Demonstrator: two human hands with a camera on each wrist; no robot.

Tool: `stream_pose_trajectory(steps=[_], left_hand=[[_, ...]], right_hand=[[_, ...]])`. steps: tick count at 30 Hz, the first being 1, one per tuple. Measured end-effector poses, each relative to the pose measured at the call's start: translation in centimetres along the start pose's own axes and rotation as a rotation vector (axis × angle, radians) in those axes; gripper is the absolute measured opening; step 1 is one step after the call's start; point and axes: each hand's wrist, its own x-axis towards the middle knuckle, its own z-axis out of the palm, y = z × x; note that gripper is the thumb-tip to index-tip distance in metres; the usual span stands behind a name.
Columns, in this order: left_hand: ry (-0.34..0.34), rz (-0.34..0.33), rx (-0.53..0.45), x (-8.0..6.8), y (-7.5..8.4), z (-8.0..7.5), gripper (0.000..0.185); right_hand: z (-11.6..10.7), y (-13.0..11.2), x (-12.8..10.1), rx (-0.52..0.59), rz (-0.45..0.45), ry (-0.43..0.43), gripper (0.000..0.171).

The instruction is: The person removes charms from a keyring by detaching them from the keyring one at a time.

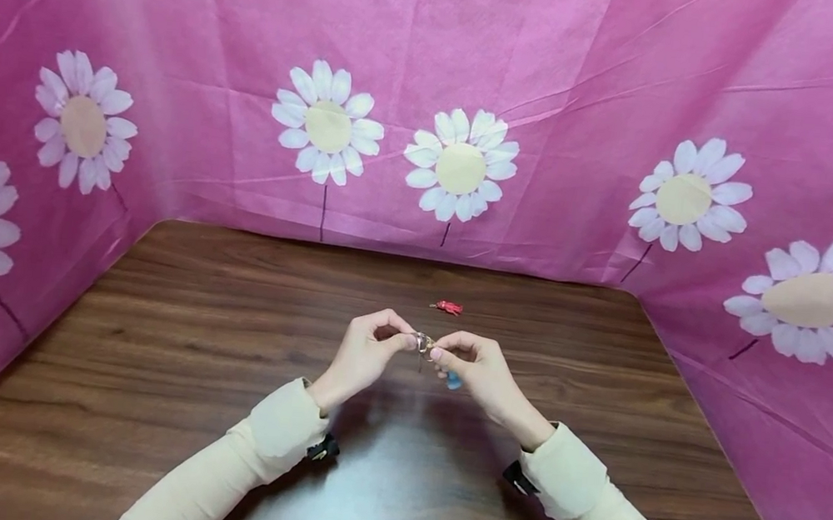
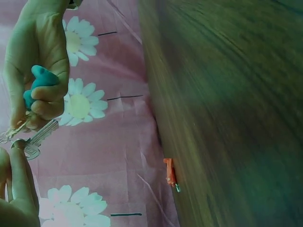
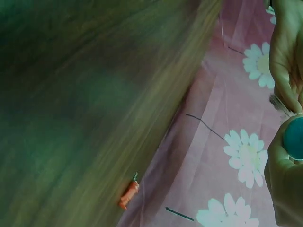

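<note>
Two hands (image 1: pixel 422 357) mid-job: fingers (image 1: pixel 409 341) pinched on key ring (image 1: pixel 422 343), blue charm (image 1: pixel 453 380) attached below, red charm (image 1: pixel 448 307) waiting just beyond.

Blue charm (image 1: pixel 453 380) mostly hidden in right hand (image 1: pixel 477 370); table (image 3: pixel 71 94) blurred.

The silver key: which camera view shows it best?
The left wrist view: the key shows shaft and head clearly, between the right hand and left hand. The head view shows only a small metal glint. The right wrist view catches a blurred sliver, hard to identify.
</note>
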Motion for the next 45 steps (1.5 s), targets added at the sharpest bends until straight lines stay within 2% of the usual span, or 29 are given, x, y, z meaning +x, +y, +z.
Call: stream_pose_trajectory(steps=[5, 11, 14, 17, 21, 25, 28, 30, 33, 36, 38, 40, 45], left_hand=[[0.0, -0.014, -0.052, 0.0, 0.3, -0.3, 0.008], [-0.011, -0.015, -0.092, 0.0, 0.2, -0.7, 0.01], [-0.006, -0.005, -0.084, 0.0, 0.1, -1.0, 0.009], [-0.006, 0.007, -0.07, 0.1, -0.1, -1.4, 0.009], [-0.018, -0.025, -0.103, 0.2, -0.4, -1.8, 0.011], [-0.062, -0.108, -0.162, 0.6, -0.8, -2.1, 0.013], [-0.085, -0.146, -0.124, 1.0, -1.1, -2.4, 0.012], [-0.097, -0.159, -0.086, 1.3, -1.4, -2.7, 0.01], [-0.124, -0.175, -0.062, 2.0, -1.9, -3.0, 0.01], [-0.148, -0.21, -0.054, 2.7, -2.7, -3.3, 0.011], [-0.162, -0.246, -0.054, 3.3, -3.2, -3.4, 0.012], [-0.178, -0.281, -0.057, 3.9, -3.7, -3.2, 0.012], [-0.201, -0.339, -0.047, 5.7, -4.3, -2.0, 0.009]], right_hand=[[0.2, 1.0, 0.0, 0.008, 0.042, -0.01, 0.02], [0.0, 1.8, -0.1, -0.047, -0.018, -0.05, 0.017], [0.0, 2.0, 0.0, -0.063, -0.023, -0.057, 0.017], [0.0, 2.3, 0.1, -0.073, 0.012, -0.052, 0.017], [-0.4, 2.8, 0.3, -0.029, 0.117, -0.045, 0.016], [-1.5, 3.3, 0.7, 0.066, 0.309, -0.049, 0.017], [-2.6, 3.5, 1.1, 0.095, 0.411, -0.085, 0.019], [-3.2, 3.6, 1.5, 0.096, 0.422, -0.112, 0.022], [-4.1, 3.7, 2.2, 0.018, 0.356, -0.137, 0.029], [-4.5, 3.9, 3.2, -0.221, 0.209, -0.118, 0.028], [-4.6, 4.0, 3.9, -0.403, 0.115, -0.088, 0.025], [-4.5, 4.2, 4.5, -0.539, 0.028, -0.044, 0.022], [-4.6, 4.4, 6.0, -0.624, -0.114, 0.064, 0.024]])
